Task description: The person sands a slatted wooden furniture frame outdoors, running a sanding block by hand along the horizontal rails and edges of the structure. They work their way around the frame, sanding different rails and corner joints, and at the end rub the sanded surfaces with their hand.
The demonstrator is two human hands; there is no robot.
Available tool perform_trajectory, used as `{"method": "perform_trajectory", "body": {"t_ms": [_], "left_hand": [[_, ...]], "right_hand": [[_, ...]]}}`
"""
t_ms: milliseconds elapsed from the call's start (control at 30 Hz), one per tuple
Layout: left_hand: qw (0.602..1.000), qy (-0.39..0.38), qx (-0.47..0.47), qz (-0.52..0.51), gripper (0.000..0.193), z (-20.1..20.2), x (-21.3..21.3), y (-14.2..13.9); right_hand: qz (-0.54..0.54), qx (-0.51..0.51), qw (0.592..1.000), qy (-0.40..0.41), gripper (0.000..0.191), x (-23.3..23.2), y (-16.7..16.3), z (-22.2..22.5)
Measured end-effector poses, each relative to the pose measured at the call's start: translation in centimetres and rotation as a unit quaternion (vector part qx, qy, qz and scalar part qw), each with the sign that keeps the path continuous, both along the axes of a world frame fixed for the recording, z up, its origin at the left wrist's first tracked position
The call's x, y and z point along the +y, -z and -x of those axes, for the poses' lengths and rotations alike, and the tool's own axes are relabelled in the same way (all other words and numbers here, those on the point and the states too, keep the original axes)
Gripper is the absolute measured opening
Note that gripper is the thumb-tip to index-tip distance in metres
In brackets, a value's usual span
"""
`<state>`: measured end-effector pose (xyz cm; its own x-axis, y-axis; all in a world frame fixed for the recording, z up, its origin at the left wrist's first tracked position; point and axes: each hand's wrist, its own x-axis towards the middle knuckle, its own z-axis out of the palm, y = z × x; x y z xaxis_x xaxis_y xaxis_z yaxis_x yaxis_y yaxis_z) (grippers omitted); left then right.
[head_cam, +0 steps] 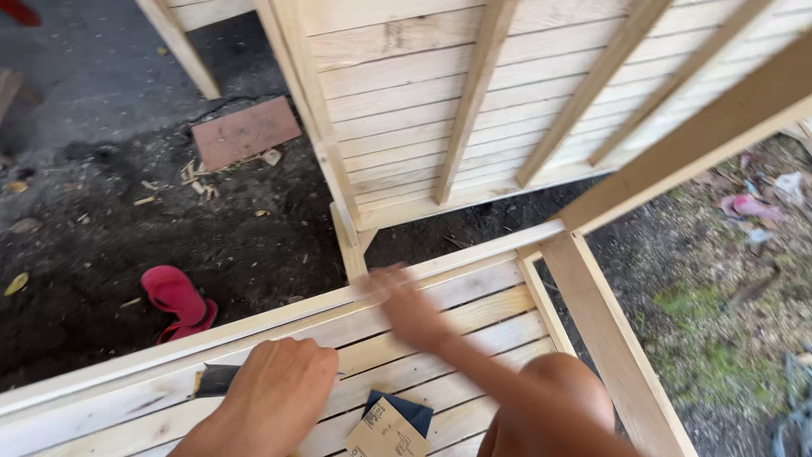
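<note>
Sanding under way on a pale slatted wooden frame [474, 317].
Left hand [283, 393] clamps dark sandpaper [216, 379]; blurred right hand [406, 305] brushes the rail [254, 326], grip unclear; spare sheets [389, 423] wait.

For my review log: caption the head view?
Left hand presses sandpaper on slatted wooden frame; blurred right hand rubs its rail.

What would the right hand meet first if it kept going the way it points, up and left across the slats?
Probably the long top rail of the wooden frame: the blurred right hand already reaches its edge. Beyond lies dark ground; depth is unclear.
</note>
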<state>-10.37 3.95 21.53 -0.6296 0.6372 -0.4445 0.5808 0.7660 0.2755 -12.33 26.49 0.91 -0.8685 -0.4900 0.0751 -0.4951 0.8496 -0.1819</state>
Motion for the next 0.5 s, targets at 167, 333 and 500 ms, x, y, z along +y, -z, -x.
{"method": "perform_trajectory", "body": {"t_ms": [167,333,500], "left_hand": [[0.997,-0.01,-0.04,0.072,0.007,-1.4,-0.4,-1.0],[0.994,-0.072,-0.043,-0.073,0.009,-2.8,-3.5,-1.9],[0.989,-0.102,-0.096,0.043,0.022,-4.0,-7.1,-1.6]], "right_hand": [[0.002,-0.039,0.999,-0.025,0.05,17.6,1.0,5.5],[-0.146,-0.222,0.95,0.164,0.056,24.2,-1.5,7.0],[-0.204,-0.236,0.933,0.179,0.051,23.2,-2.5,7.9]]}}
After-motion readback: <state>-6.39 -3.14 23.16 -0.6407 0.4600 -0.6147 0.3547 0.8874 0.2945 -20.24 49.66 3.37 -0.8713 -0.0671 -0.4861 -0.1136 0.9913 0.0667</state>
